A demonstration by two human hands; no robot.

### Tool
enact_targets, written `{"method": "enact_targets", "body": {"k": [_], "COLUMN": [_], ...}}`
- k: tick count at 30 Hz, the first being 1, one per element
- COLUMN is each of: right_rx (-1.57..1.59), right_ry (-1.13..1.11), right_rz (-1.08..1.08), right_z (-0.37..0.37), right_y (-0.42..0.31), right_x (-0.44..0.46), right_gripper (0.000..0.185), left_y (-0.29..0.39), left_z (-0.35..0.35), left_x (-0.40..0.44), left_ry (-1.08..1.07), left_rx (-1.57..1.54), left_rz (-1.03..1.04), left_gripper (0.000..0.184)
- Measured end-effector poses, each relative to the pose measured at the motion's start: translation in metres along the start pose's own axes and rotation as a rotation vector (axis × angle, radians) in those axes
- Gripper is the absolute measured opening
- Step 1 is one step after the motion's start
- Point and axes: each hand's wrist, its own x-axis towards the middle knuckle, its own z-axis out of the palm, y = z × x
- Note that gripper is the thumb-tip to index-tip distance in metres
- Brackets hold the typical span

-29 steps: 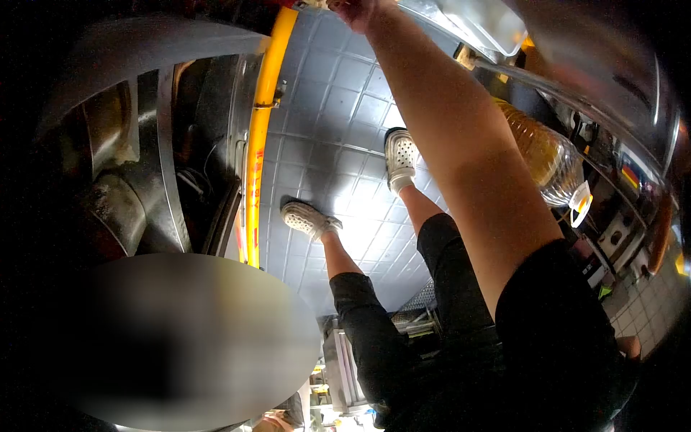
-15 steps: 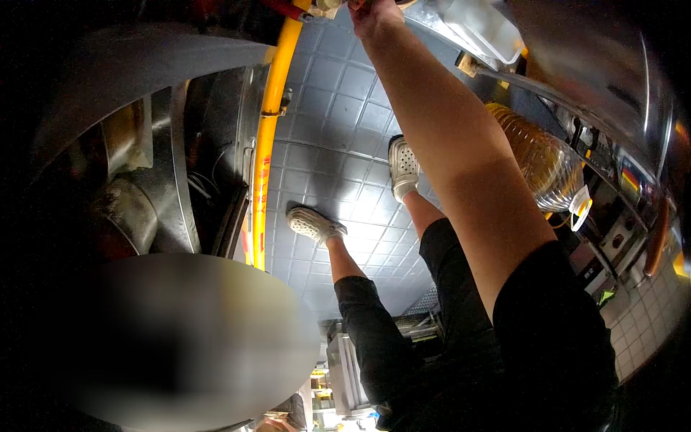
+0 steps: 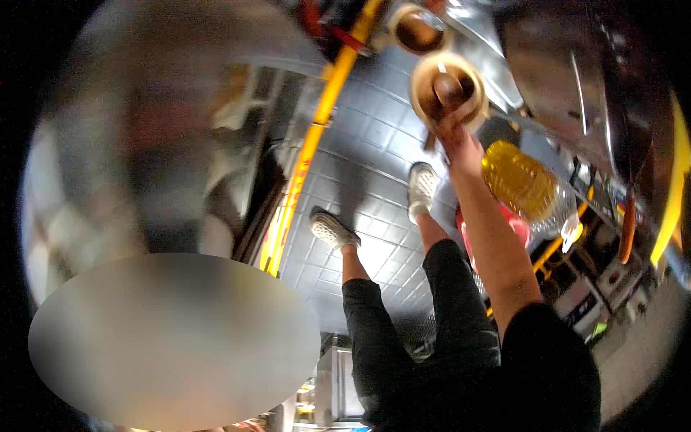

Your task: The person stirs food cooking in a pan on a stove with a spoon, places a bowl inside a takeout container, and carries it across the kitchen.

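Note:
My right hand (image 3: 461,140) reaches up from the right, with its fingers at the near rim of a round, light-rimmed container (image 3: 476,72). The inside of that container looks brown and dark, and motion blurs its details. Just above it, at the top of the view, is a second round container (image 3: 419,30) with dark contents. My left hand does not show in the frame.
A large bottle of yellow liquid (image 3: 520,178) lies right of my forearm, beside a red object (image 3: 512,225). A yellow pipe (image 3: 311,144) runs along the left of the tiled floor (image 3: 374,115). Metal equipment (image 3: 561,72) stands at the upper right.
My right hand, earlier cut off at the top edge, is now lower in view with the round container. The second container and the red object have come into sight; the camera view has shifted.

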Motion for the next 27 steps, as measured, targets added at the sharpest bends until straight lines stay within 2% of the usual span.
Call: {"method": "enact_targets", "body": {"k": [3,4,6,7,9,10,11,14,15,17,19,21,24,25,27], "right_rx": [-0.053,-0.395,-0.241,-0.276,-0.728,-0.613,-0.494,-0.641,-0.683,-0.814,-0.633,-0.532,-0.693,-0.58,-0.629], "right_ry": [-0.071,-0.07,-0.03,-0.052,-0.265,-0.233,-0.173,-0.367,-0.372,-0.474,-0.527,-0.548,-0.662,-0.7,-0.743], "right_rz": [0.033,0.102,0.103,0.132,-0.272,-0.069,0.125,-0.159,-0.124,-0.225,-0.285,-0.216,-0.199,-0.263,-0.3], "right_z": [-0.055,-0.079,-0.048,-0.053,-0.09,-0.065,-0.04,0.003,0.036,0.071,0.123,0.188,0.246,0.26,0.279], "right_y": [-0.017,-0.04,-0.092,-0.112,-0.134,-0.165,-0.196,-0.24,-0.262,-0.281,-0.275,-0.279,-0.274,-0.263,-0.263], "right_x": [-0.097,-0.134,-0.23,-0.261,-0.299,-0.328,-0.357,-0.394,-0.414,-0.411,-0.398,-0.408,-0.382,-0.383,-0.389], "right_gripper": [0.024,0.027,0.02,0.019,0.018,0.02,0.023,0.027,0.028,0.027,0.024,0.023,0.025,0.024,0.031], "left_y": [-0.011,-0.007,0.0,0.004,0.017,0.019,0.024,0.033,0.034,0.034,0.033,0.035,0.034,0.033,0.032], "left_z": [-0.119,-0.142,-0.168,-0.172,-0.176,-0.188,-0.192,-0.202,-0.202,-0.204,-0.202,-0.207,-0.206,-0.205,-0.204], "left_x": [-0.067,-0.077,-0.085,-0.082,-0.075,-0.075,-0.076,-0.077,-0.077,-0.079,-0.079,-0.079,-0.08,-0.08,-0.08], "left_ry": [0.187,0.282,0.47,0.584,0.861,0.856,0.869,0.878,0.907,0.932,0.947,0.935,0.937,0.94,0.952], "left_rx": [-0.017,-0.017,-0.015,-0.006,0.017,0.029,0.022,-0.027,-0.044,-0.057,-0.05,-0.06,-0.062,-0.063,-0.058], "left_rz": [0.048,0.047,0.046,0.05,0.033,0.117,0.089,0.039,0.055,0.063,0.07,0.079,0.091,0.093,0.091], "left_gripper": [0.075,0.073,0.069,0.067,0.059,0.056,0.054,0.048,0.049,0.049,0.049,0.048,0.047,0.047,0.047]}}
